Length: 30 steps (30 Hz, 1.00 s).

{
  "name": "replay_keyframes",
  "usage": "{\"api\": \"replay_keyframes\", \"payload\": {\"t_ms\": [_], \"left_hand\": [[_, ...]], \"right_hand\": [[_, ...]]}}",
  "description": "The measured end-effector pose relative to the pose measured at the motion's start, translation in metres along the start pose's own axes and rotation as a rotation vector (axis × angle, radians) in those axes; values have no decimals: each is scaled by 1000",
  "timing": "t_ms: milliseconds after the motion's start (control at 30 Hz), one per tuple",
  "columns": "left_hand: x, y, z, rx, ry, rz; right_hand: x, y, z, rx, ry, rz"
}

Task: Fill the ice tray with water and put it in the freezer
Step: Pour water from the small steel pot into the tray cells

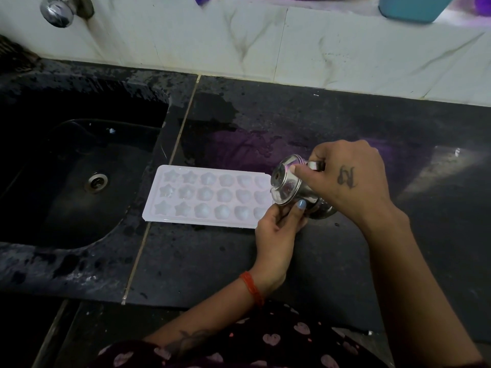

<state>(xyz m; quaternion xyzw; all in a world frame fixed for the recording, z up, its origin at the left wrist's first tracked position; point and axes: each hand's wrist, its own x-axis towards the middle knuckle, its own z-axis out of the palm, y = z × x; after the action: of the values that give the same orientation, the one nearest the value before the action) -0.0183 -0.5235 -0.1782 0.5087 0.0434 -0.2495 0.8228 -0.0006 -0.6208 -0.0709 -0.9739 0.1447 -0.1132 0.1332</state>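
A white ice tray with star, round and heart shaped cells lies flat on the black counter, just right of the sink. Over its right end a small steel cup is tipped on its side, its base facing left. My right hand grips the cup from above, fingers curled round its handle and body. My left hand holds the cup from below, thumb pressed on its lower side. The tray's right end is hidden behind the cup and hands.
A black sink with a steel drain lies to the left. A chrome tap sticks out of the marble wall above it. A teal container stands on the ledge at top right. The counter looks wet near the tray.
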Motion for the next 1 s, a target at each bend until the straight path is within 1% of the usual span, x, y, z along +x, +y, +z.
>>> {"api": "replay_keyframes", "payload": {"t_ms": [133, 233, 400, 600, 767, 1000], "left_hand": [[-1, 0, 3, -27, -2, 13], [-1, -2, 4, 10, 11, 30], [0, -3, 3, 155, 57, 93], [-2, 2, 0, 238, 110, 147], [-4, 12, -9, 251, 147, 180], [-6, 27, -35, 243, 266, 226]], "right_hand": [[0, 3, 0, 16, 12, 0], [-1, 9, 0, 40, 15, 9], [-6, 20, 2, 187, 27, 88], [-9, 23, 7, 337, 54, 142], [-4, 10, 10, 373, 30, 111], [6, -27, 19, 384, -28, 48]]}}
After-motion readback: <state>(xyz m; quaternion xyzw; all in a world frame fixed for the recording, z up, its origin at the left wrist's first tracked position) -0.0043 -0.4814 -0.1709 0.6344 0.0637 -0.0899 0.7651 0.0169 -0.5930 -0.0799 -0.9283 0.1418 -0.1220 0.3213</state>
